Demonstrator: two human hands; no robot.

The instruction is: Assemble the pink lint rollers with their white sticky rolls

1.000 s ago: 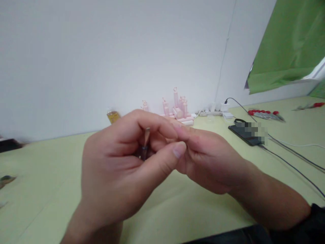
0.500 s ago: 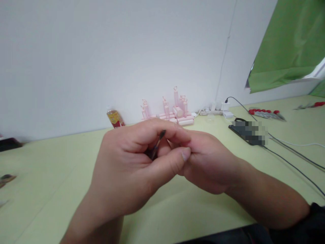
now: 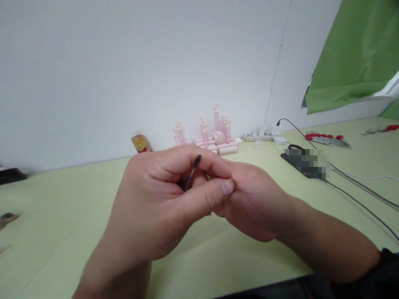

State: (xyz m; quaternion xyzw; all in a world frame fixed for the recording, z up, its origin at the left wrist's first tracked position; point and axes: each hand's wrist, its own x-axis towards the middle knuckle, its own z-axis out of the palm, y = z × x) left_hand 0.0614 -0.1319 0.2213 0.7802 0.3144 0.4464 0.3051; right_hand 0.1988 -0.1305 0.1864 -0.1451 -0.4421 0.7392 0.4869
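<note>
My left hand (image 3: 162, 203) is curled closed, held up above the table. From the hollow between its thumb and index finger pokes a thin stick with a dark, tapered tip (image 3: 197, 161). A small bluish bit shows lower on the stick, and the rest is hidden in the hand, so its kind is unclear. My right hand (image 3: 255, 199) reaches in from the right and meets the left at the fingertips. Left thumb and index finger press against the base of the right thumb. The right fingers are mostly hidden behind the left hand.
Several pink tubes (image 3: 218, 137) stand and lie by the wall, with a drink bottle (image 3: 140, 142) to their left. A power strip (image 3: 262, 137), a black phone-like device (image 3: 299, 164) with cables and red-ended items (image 3: 327, 139) are on the right. Blurred small items (image 3: 8, 218) lie far left.
The dark-tipped stick has shifted slightly up and left and shows a little more clearly between the left fingers. Both hands stay nearly in place.
</note>
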